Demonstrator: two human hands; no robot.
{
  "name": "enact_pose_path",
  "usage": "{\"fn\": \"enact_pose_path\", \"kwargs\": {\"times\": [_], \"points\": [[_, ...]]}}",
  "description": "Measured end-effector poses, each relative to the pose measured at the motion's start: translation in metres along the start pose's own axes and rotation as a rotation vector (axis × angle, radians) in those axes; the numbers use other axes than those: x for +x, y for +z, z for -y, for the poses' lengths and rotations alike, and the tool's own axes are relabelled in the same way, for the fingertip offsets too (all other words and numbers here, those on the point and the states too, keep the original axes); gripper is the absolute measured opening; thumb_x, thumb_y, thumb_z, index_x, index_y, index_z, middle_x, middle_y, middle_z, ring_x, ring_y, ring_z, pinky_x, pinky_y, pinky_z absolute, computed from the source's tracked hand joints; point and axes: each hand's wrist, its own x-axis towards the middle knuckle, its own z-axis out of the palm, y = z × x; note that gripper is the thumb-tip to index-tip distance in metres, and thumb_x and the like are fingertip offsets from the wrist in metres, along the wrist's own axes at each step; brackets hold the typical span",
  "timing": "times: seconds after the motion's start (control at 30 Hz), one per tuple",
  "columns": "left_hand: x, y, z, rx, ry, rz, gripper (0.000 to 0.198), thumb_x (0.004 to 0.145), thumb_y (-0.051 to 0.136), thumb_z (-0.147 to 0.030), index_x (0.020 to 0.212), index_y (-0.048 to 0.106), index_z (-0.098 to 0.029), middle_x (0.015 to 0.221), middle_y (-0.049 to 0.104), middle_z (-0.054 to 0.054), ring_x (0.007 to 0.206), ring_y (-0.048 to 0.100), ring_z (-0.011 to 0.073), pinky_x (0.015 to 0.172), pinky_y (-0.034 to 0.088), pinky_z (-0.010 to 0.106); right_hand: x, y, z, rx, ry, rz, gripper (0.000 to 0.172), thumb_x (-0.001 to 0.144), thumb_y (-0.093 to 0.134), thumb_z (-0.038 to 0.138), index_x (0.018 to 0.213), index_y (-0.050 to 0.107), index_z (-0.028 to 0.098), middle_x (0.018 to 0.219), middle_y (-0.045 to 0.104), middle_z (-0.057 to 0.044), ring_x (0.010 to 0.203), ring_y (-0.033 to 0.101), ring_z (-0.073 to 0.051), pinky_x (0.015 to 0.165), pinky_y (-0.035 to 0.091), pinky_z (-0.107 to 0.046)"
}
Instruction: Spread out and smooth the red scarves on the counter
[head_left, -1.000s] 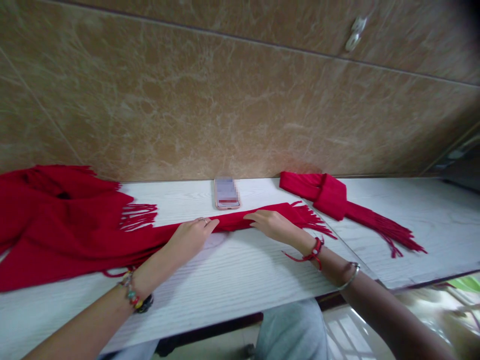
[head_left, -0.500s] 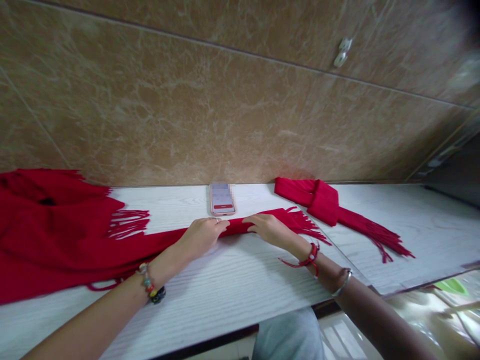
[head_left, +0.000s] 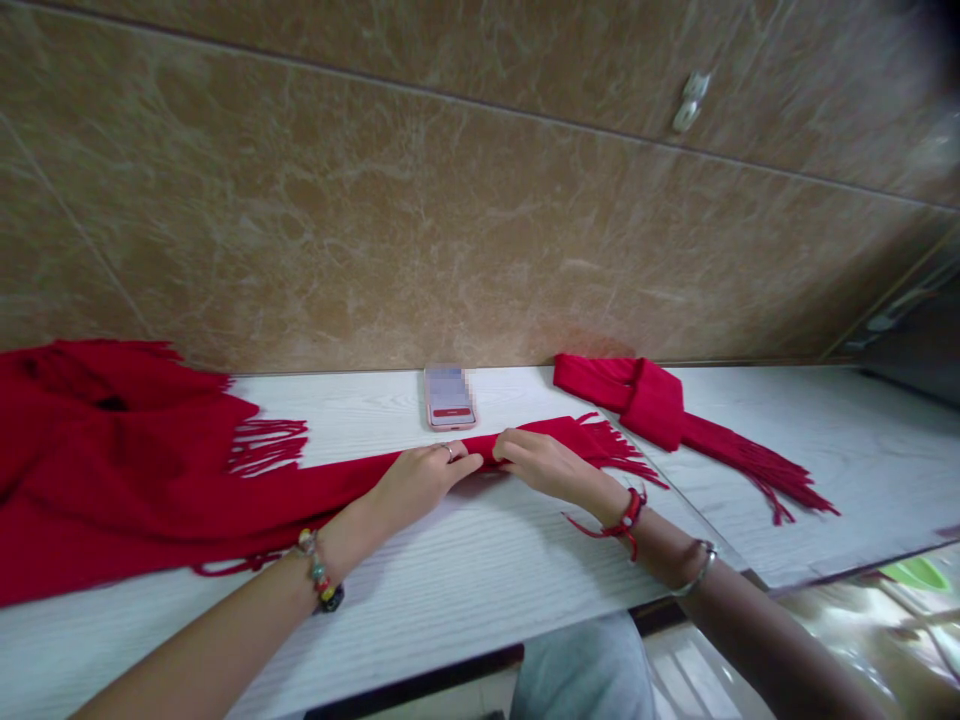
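A red fringed scarf (head_left: 341, 482) runs across the white wood-grain table, gathered into a narrow folded strip at its right part. Its fringe fans out just beyond my right hand. With fingers curled over the strip, my left hand (head_left: 424, 483) grips it near the middle. Close by on the right, my right hand (head_left: 536, 462) pinches the same strip, its fingertips tucked against the cloth. Only a short length of red shows between the two hands. On the left the cloth spreads into a wide, rumpled heap.
A phone (head_left: 451, 398) lies against the tiled wall (head_left: 360, 220) behind the hands. To the right rests a second red scarf (head_left: 652, 405), folded and looped with its fringe trailing. The table's front edge (head_left: 420, 690) is near my leg (head_left: 581, 670). A green basin (head_left: 916, 573) sits low at the right.
My left hand has slid right along the scarf, closer to my right hand. My right hand has stayed nearly in place on the strip. The whole view has shifted slightly.
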Motion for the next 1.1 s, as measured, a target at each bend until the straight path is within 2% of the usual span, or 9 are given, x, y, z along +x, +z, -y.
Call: {"fn": "enact_pose_path", "kwargs": {"times": [0.13, 0.3, 0.43, 0.5, 0.6, 0.77, 0.93, 1.1], "points": [[-0.002, 0.005, 0.006, -0.030, -0.054, 0.027, 0.012, 0.084, 0.046, -0.012, 0.089, 0.055, -0.017, 0.084, 0.064, 0.002, 0.071, 0.061, 0.0149, 0.062, 0.048, 0.025, -0.001, 0.000, 0.000, -0.007, -0.040, -0.039, 0.012, 0.087, 0.041, 0.017, 0.090, 0.053, 0.017, 0.073, 0.057, -0.003, 0.067, 0.053, -0.013, 0.059, 0.041, -0.022], [0.000, 0.005, 0.004, 0.032, -0.069, 0.016, 0.010, 0.085, 0.045, -0.013, 0.087, 0.055, -0.015, 0.076, 0.064, 0.003, 0.069, 0.061, 0.0173, 0.062, 0.048, 0.028, -0.002, -0.003, 0.001, -0.005, -0.052, -0.107, 0.012, 0.087, 0.042, 0.017, 0.089, 0.054, 0.014, 0.071, 0.061, -0.004, 0.066, 0.055, -0.014, 0.060, 0.041, -0.023], [0.004, 0.002, -0.002, 0.049, -0.037, -0.040, 0.018, 0.081, 0.055, -0.028, 0.091, 0.054, -0.013, 0.084, 0.063, 0.006, 0.077, 0.061, 0.0192, 0.066, 0.049, 0.029, -0.001, -0.001, -0.001, 0.009, -0.049, -0.123, 0.018, 0.087, 0.039, 0.013, 0.083, 0.056, 0.014, 0.069, 0.061, -0.004, 0.065, 0.055, -0.014, 0.060, 0.042, -0.024], [0.005, 0.002, -0.003, 0.048, -0.028, -0.047, 0.016, 0.080, 0.057, -0.026, 0.090, 0.054, -0.014, 0.089, 0.062, 0.005, 0.077, 0.060, 0.0175, 0.065, 0.049, 0.027, -0.001, 0.001, -0.002, 0.025, -0.037, -0.139, 0.020, 0.088, 0.038, 0.014, 0.080, 0.057, 0.014, 0.069, 0.061, -0.004, 0.065, 0.055, -0.014, 0.061, 0.043, -0.024], [0.006, 0.004, -0.002, 0.057, -0.015, -0.051, 0.007, 0.084, 0.051, -0.020, 0.084, 0.055, -0.014, 0.085, 0.062, 0.004, 0.074, 0.060, 0.0155, 0.064, 0.048, 0.025, -0.001, 0.001, -0.004, 0.050, -0.049, -0.164, 0.021, 0.088, 0.039, 0.018, 0.079, 0.058, 0.014, 0.071, 0.062, -0.005, 0.066, 0.055, -0.013, 0.063, 0.044, -0.024], [0.004, 0.010, 0.001, 0.118, 0.064, -0.087, 0.016, 0.087, 0.042, -0.017, 0.081, 0.056, -0.011, 0.077, 0.062, 0.005, 0.071, 0.060, 0.0171, 0.063, 0.049, 0.028, 0.001, -0.003, -0.002, 0.006, -0.115, -0.098, 0.021, 0.088, 0.042, 0.022, 0.077, 0.058, 0.014, 0.075, 0.061, -0.005, 0.070, 0.054, -0.014, 0.065, 0.044, -0.026], [0.002, 0.015, 0.001, 0.219, 0.166, -0.095, 0.011, 0.083, 0.046, -0.009, 0.080, 0.056, -0.010, 0.081, 0.061, 0.007, 0.072, 0.059, 0.0177, 0.061, 0.048, 0.028, 0.001, -0.001, 0.000, -0.121, -0.142, -0.064, 0.025, 0.089, 0.038, 0.023, 0.076, 0.058, 0.014, 0.077, 0.059, -0.006, 0.070, 0.053, -0.015, 0.065, 0.044, -0.027], [0.000, 0.014, -0.001, 0.196, 0.237, -0.078, 0.011, 0.083, 0.046, -0.010, 0.078, 0.056, -0.009, 0.083, 0.061, 0.008, 0.075, 0.058, 0.0170, 0.064, 0.047, 0.028, -0.003, 0.001, 0.000, -0.141, -0.187, -0.031, 0.025, 0.090, 0.038, 0.023, 0.079, 0.058, 0.014, 0.079, 0.060, -0.006, 0.073, 0.054, -0.015, 0.067, 0.044, -0.027]]}}
